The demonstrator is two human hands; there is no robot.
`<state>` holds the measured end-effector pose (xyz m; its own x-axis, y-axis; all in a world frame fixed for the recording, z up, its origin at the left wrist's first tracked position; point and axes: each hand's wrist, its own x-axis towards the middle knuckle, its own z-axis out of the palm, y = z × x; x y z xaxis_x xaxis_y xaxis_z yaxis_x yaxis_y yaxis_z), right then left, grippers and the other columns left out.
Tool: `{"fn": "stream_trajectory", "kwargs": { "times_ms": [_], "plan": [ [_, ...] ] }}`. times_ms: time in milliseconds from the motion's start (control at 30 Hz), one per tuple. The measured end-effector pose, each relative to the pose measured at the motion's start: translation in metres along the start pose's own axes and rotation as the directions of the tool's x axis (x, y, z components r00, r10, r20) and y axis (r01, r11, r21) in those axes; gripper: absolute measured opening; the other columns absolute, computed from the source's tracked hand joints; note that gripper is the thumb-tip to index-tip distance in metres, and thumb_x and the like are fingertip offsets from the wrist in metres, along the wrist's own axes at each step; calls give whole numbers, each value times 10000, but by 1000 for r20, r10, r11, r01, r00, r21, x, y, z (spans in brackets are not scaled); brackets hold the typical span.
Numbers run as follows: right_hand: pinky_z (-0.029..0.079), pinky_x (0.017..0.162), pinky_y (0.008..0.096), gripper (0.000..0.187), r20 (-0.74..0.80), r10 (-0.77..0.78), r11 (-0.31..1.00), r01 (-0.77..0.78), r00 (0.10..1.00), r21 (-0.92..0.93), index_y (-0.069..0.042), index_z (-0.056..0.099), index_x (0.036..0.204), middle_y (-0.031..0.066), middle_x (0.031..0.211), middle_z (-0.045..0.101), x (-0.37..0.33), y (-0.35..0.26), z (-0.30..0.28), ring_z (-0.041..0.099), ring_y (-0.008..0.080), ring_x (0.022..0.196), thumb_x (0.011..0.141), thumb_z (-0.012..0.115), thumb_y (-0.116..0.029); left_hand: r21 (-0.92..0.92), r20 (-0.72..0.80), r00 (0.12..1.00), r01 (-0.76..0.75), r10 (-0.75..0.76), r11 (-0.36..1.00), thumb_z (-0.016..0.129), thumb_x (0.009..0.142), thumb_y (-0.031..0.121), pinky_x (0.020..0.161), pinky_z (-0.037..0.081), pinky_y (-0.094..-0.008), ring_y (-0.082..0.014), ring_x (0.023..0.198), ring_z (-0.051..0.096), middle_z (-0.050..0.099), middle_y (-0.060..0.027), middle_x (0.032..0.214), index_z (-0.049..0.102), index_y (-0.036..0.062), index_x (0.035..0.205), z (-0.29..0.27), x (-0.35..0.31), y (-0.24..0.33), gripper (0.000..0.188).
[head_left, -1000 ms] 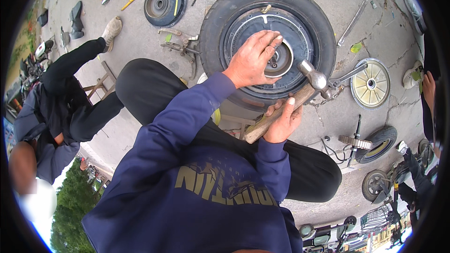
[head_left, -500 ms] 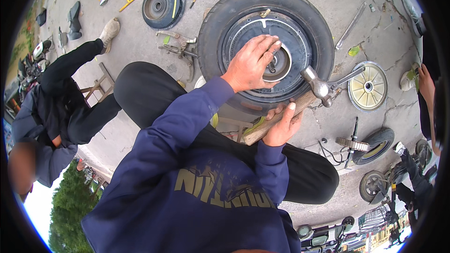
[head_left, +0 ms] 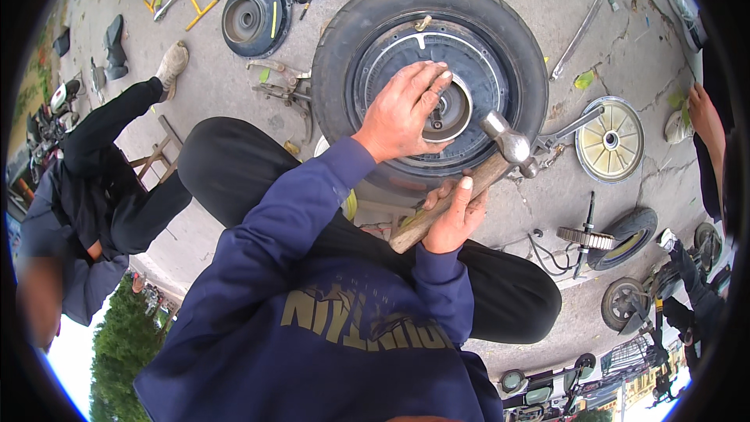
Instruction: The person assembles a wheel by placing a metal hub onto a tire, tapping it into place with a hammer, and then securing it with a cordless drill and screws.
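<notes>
A wheel with a black tyre (head_left: 332, 55) lies flat on the ground in front of my knees. At the middle of its dark hub (head_left: 476, 55) is a round metal ring (head_left: 465, 113) with a shaft end inside. My left hand (head_left: 402, 113) grips this ring, fingers curled over its far side and thumb by its near side. In my right hand (head_left: 459, 215), the fingers are wrapped round the wooden handle of a hammer (head_left: 500, 160). The hammer is tilted, its steel head just off the tyre's near right edge.
A dark round cover (head_left: 254, 19) and a metal puller (head_left: 289, 94) lie left of the wheel. To the right are a cream disc (head_left: 609, 141), a metal bar (head_left: 578, 35), a gear on a shaft (head_left: 586, 238) and a small tyre (head_left: 625, 241). People sit at both sides.
The view has shifted slightly, so the wheel and tools appear a little further left. Both hands keep their grips, and the hammer stays nearly in the same place beside the wheel.
</notes>
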<state>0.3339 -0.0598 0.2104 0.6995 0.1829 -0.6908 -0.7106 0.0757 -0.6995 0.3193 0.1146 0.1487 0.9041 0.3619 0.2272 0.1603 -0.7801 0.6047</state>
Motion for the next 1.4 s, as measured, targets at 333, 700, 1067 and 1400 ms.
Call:
{"fn": "stream_trajectory", "kwargs": {
  "times_ms": [333, 700, 1067, 1400],
  "plan": [
    [454, 514, 259, 341, 30, -354, 927, 355, 935, -120, 48, 499, 1249, 73, 793, 591, -35, -131, -30, 544, 123, 564, 1009, 620, -163, 90, -14, 997, -75, 77, 993, 908, 577, 314, 1052, 457, -471, -405, 1240, 524, 526, -192, 1380, 508, 0, 1380, 4, 1, 4, 950],
    [457, 537, 276, 382, 58, -779, 376, 539, 624, -754, -25, 593, 1245, 54, 817, 636, -107, -209, -278, 571, 118, 610, 939, 728, -209, 192, 0, 992, -125, 128, 973, 896, 646, 370, 1134, 377, -446, -367, 1336, 456, 459, -200, 1469, 448, 3, 1435, 1, -1, 16, 979],
    [564, 652, 482, 430, -30, -567, 9, -29, 823, -1000, -170, 570, 1217, 129, 870, 700, 20, 97, -372, 710, 354, 774, 838, 743, -274, 381, 485, 874, -177, -33, 907, 742, 878, 284, 1096, 415, -416, -385, 1348, 480, 429, -209, 1514, 475, -48, 1405, -156, -7, 24, 678],
    [487, 952, 455, 452, -35, -519, -361, -255, 854, -897, -151, 580, 1335, 117, 1396, 546, -13, 100, -498, 514, 294, 1288, 887, 601, -204, 611, 369, 926, -175, -83, 772, 709, 916, 236, 1072, 424, -429, -370, 1325, 500, 457, -177, 1494, 533, 21, 1384, -217, -67, 33, 545]
  ]
}}
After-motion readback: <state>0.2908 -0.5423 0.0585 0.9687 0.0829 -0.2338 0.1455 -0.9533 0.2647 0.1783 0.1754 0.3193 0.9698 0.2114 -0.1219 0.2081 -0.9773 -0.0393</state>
